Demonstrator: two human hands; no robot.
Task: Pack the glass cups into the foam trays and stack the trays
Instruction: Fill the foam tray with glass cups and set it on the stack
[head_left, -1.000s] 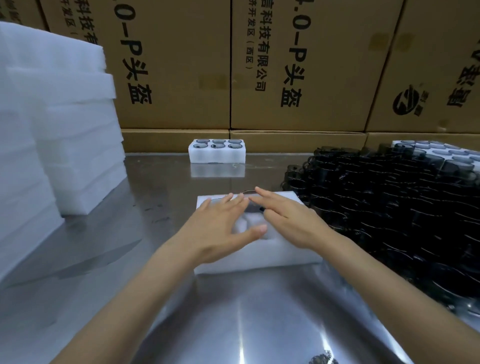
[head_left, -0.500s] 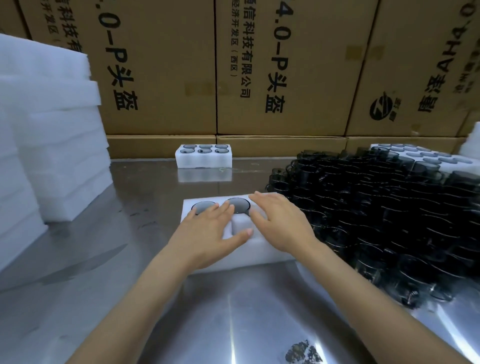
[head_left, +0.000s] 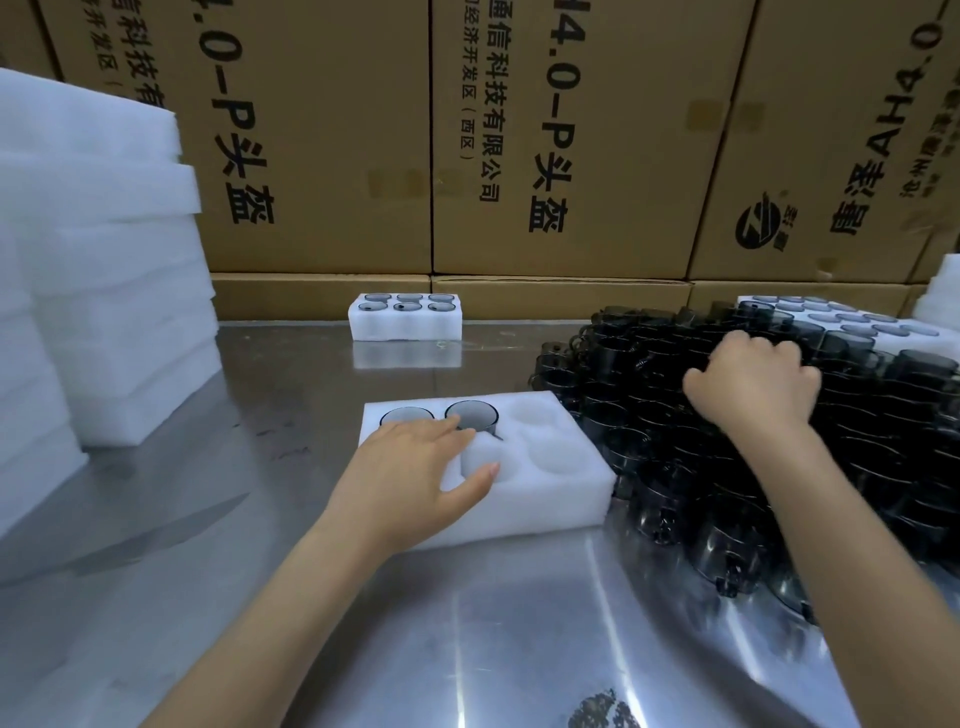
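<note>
We are resting our left hand, fingers flat, on the foam tray to steady it; two glass cups are sitting in its far pockets. Right of the tray, our right hand is curling over the cup pile, seemingly gripping one.
</note>
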